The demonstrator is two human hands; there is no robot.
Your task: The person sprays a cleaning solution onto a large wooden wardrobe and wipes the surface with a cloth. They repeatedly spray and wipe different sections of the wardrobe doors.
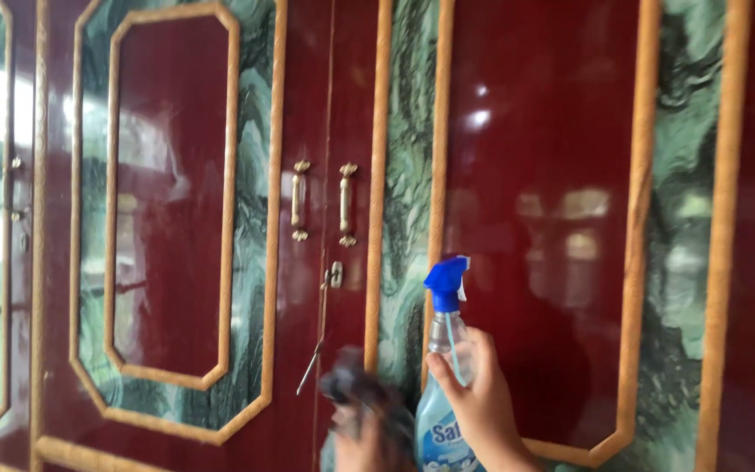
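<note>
Clear plastic spray bottle (444, 385) with a blue trigger, probably light and slick, is being gripped around its neck by the right hand (482, 406) while the left hand (362, 433) is clutching a soft dark cloth (356, 389) before glossy red wardrobe doors (552, 175).

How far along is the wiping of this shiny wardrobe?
Done: hard to tell; the glossy red doors show only reflections. In hand: the right hand holds a blue-topped spray bottle, the left hand a dark cloth near the doors. Left: cannot tell which panels remain unwiped.
</note>
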